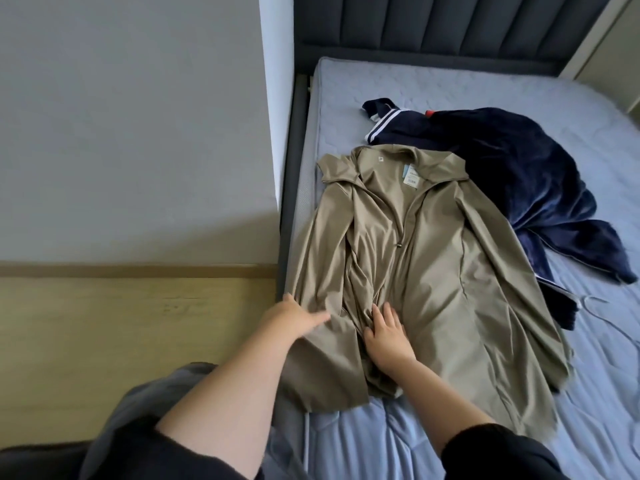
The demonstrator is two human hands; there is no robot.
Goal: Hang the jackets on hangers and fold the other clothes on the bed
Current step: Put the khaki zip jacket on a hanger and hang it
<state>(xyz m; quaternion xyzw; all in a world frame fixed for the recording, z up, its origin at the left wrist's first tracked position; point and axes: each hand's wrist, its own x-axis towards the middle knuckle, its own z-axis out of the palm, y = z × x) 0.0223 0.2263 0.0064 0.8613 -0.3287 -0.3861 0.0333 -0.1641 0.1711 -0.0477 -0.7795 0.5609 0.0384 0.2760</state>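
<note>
Blue bed [381,84]; khaki jacket [433,265] spread front-up; left hand [298,317] and right hand [384,332] press it, fingers straight; apparently smoothing; hanger [595,298] needed next.

Grey wall [131,116], pale wooden floor [138,323], dark padded headboard [433,22]

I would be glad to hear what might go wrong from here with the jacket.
The jacket lies at the edge of the bed, by the left hand; it could slide off. Fabric is bunched under the right hand, so creases may set. Its other side overlaps the navy clothes; lifting might drag them.
</note>
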